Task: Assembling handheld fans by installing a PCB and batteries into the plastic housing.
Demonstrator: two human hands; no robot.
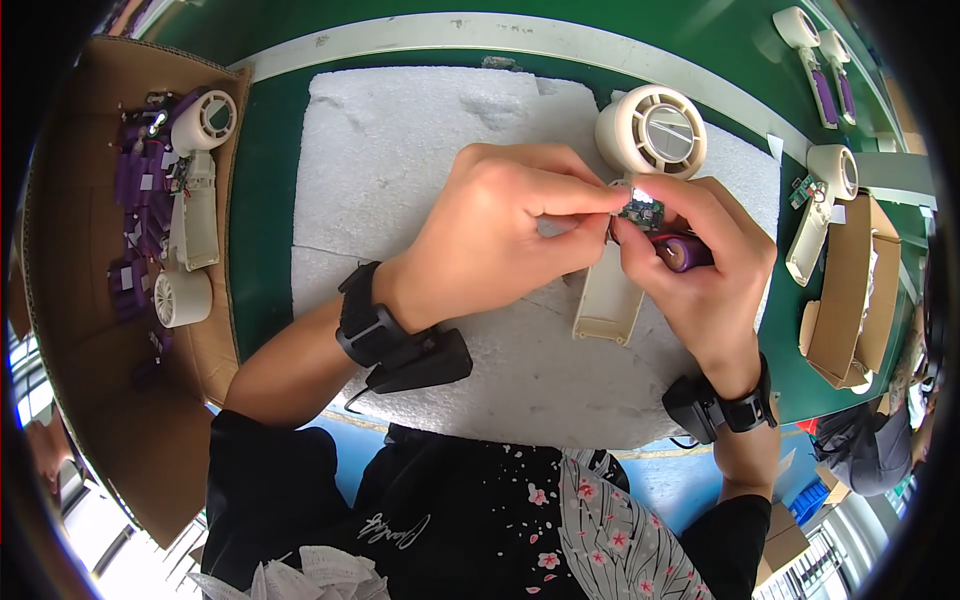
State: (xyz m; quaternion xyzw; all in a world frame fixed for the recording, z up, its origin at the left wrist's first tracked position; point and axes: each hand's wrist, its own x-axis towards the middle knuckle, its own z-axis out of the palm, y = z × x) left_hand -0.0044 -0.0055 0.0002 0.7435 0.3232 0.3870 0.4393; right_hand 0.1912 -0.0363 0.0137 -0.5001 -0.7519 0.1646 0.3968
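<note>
Circuit board (pixel 643 213), small and green, sits between the two hands, above the right half of a white foam sheet (pixel 390 190) on a green tabletop (pixel 268 160). The right hand (pixel 718 280) pinches it between thumb and forefinger, the other fingers curled in. The left hand (pixel 500 220) brings its thumb and forefinger to the board's left edge; whether they grip the board itself or something beside it, I cannot tell. Just under the right hand's fingers shows a purple battery cell (pixel 684 254), end outward. Below the hands a cream handle shell (pixel 608 302) lies on the foam, and just beyond them is a round cream fan head (pixel 652 132). Black strapped devices (pixel 378 325) circle both wrists. At the left stands a large cardboard box (pixel 75 330) holding purple cells (pixel 148 185) and cream fan parts (pixel 195 225); at the right, another fan body (pixel 818 215) lies beside a smaller carton (pixel 838 300).
</note>
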